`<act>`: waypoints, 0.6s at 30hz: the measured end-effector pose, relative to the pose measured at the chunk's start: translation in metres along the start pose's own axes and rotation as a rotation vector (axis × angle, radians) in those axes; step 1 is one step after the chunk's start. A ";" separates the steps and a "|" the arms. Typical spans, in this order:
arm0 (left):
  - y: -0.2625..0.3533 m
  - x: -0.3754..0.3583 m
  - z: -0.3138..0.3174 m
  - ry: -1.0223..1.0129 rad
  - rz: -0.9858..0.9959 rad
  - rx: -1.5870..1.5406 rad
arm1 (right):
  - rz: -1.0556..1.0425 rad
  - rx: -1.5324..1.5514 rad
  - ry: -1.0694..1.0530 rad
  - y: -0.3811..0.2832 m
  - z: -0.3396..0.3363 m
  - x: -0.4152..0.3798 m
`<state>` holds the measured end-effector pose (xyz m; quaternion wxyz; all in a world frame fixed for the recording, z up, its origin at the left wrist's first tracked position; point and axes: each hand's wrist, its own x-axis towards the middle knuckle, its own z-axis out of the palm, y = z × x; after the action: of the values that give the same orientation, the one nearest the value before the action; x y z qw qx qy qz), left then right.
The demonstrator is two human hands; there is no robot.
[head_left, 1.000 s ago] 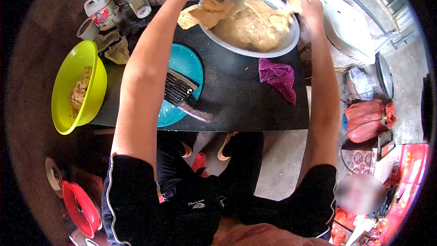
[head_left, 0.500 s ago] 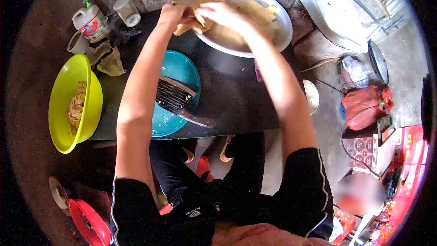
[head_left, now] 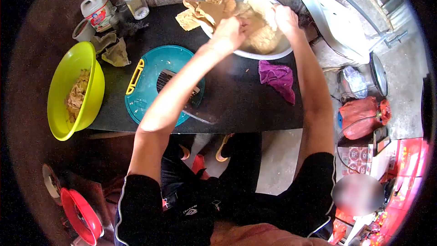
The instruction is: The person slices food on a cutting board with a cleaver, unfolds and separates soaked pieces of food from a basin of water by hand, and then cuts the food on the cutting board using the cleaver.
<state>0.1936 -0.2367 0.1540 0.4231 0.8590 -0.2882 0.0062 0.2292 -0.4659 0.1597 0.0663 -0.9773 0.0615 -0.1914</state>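
At far left, a lime-green bowl (head_left: 75, 91) overhangs the edge of your black tabletop (head_left: 236, 100), with pale shredded strips heaped inside it. Behind it stand a white pump bottle (head_left: 96, 7), a clear plastic cup (head_left: 137, 2) and two crumpled tan scraps (head_left: 111, 50). Next along lies a teal cutting board (head_left: 150, 82) with a yellow handle, and a cleaver (head_left: 180, 98) rests on it, partly hidden under your left forearm. Your left hand (head_left: 227, 34) reaches across to the near rim of the metal basin (head_left: 255, 53), fingers curled tight on a fold of the tan sheets (head_left: 214, 9) piled in it; several of those sheets spill over the basin's left rim onto the tabletop. Just beside it, your right hand (head_left: 284, 18) is down inside the basin, closed on the same pile, though exactly which sheet it grips you cannot tell from this view. Below the basin a purple cloth (head_left: 278, 78) lies bunched on the tabletop, apart from both hands. Off the right edge, on the floor, sit a red plastic bag (head_left: 362, 117) and a white slab (head_left: 339, 16).
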 end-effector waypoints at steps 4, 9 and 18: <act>0.000 0.004 0.042 0.357 0.185 -0.099 | -0.164 0.330 -0.065 -0.012 -0.024 -0.004; 0.009 -0.005 0.037 0.133 -0.087 -0.273 | -0.330 0.498 -0.160 -0.036 -0.017 -0.028; -0.039 -0.002 0.043 0.062 -0.102 -1.333 | -0.007 1.235 -0.603 -0.052 0.006 -0.065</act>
<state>0.2011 -0.2485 0.0973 0.8712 0.4259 -0.1769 -0.1684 0.1763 -0.4042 0.1385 0.6249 -0.7712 -0.0833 0.0886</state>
